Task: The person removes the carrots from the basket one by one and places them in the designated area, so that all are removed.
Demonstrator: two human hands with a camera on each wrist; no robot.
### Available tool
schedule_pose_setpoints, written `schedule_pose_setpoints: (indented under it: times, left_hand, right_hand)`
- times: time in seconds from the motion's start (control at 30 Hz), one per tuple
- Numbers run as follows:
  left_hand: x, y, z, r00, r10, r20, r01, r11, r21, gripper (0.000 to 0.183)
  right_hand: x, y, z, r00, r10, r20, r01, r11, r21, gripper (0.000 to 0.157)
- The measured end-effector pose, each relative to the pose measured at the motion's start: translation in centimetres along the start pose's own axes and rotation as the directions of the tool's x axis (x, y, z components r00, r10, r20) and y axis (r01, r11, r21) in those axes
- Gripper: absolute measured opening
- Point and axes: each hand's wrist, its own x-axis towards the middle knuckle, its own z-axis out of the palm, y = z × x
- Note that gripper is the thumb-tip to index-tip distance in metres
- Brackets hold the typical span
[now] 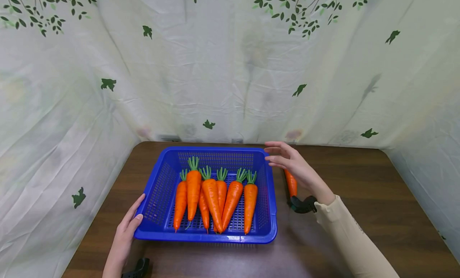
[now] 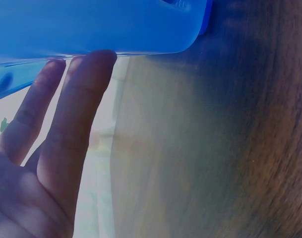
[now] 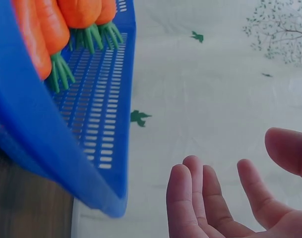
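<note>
A blue plastic basket (image 1: 205,237) with perforated walls stands on the brown table, holding several orange carrots (image 1: 233,198) with green tops, laid side by side. My left hand (image 1: 123,230) touches the basket's left side near the front corner; in the left wrist view its straight fingers (image 2: 74,114) meet the blue wall. Beyond the back right corner, my right hand (image 1: 287,160) hovers with loosely bent fingers and holds nothing. In the right wrist view those fingers (image 3: 180,203) are apart from the basket. Partly hidden under the right hand, another carrot (image 1: 291,184) lies on the table.
The wood-grain table (image 1: 359,198) extends to the right of the basket. Behind and on both sides hangs a pale curtain (image 1: 230,70) printed with green leaves. Black bands (image 1: 303,205) sit at both wrists.
</note>
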Motion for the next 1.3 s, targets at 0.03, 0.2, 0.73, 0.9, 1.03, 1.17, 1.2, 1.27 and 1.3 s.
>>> schedule_pose_setpoints:
  times: [0.03,0.2,0.73,0.9,1.03,1.17,1.2,1.27,1.3]
  left_hand:
    - [0.0,0.0,0.0,1.000,0.001,0.000,-0.001,1.000,-0.002,0.049]
    - [0.0,-0.1,0.0,1.000,0.007,-0.001,-0.007,1.000,-0.012,0.048]
    - [0.0,0.3,0.1,0.999,-0.031,-0.009,0.032,0.999,0.023,0.049]
    - [0.0,0.3,0.0,0.999,-0.047,-0.005,0.047,0.999,0.012,0.049]
    - [0.2,0.3,0.0,0.998,-0.063,0.000,0.063,0.998,0.003,0.049]
    - [0.2,0.3,0.0,0.997,-0.080,0.002,0.080,0.997,-0.005,0.050]
    - [0.2,0.3,0.0,0.997,-0.081,0.002,0.081,0.997,-0.006,0.049]
    - [0.2,0.2,0.0,0.997,-0.077,0.000,0.077,0.997,-0.012,0.049]
    - [0.2,0.2,0.0,0.997,-0.075,0.000,0.075,0.997,-0.017,0.049]
  right_hand:
    - [0.0,0.0,0.1,1.000,0.000,0.006,0.000,1.000,0.003,0.048]
    - [0.2,-0.3,0.8,1.000,0.002,0.025,-0.002,1.000,0.026,0.048]
    - [1.2,-0.2,3.5,0.998,-0.010,0.069,0.004,0.996,0.088,0.048]
    - [1.4,0.0,4.4,0.997,-0.004,0.080,-0.003,0.996,0.089,0.045]
    - [1.6,0.3,5.0,0.996,0.002,0.092,-0.012,0.994,0.108,0.045]
    - [1.8,0.5,5.6,0.994,0.011,0.110,-0.024,0.992,0.121,0.046]
    - [1.9,0.5,5.7,0.993,0.014,0.114,-0.028,0.992,0.122,0.046]
    - [2.0,0.6,5.9,0.992,0.020,0.122,-0.035,0.992,0.120,0.046]
    - [2.0,0.6,6.0,0.992,0.025,0.127,-0.041,0.992,0.123,0.047]
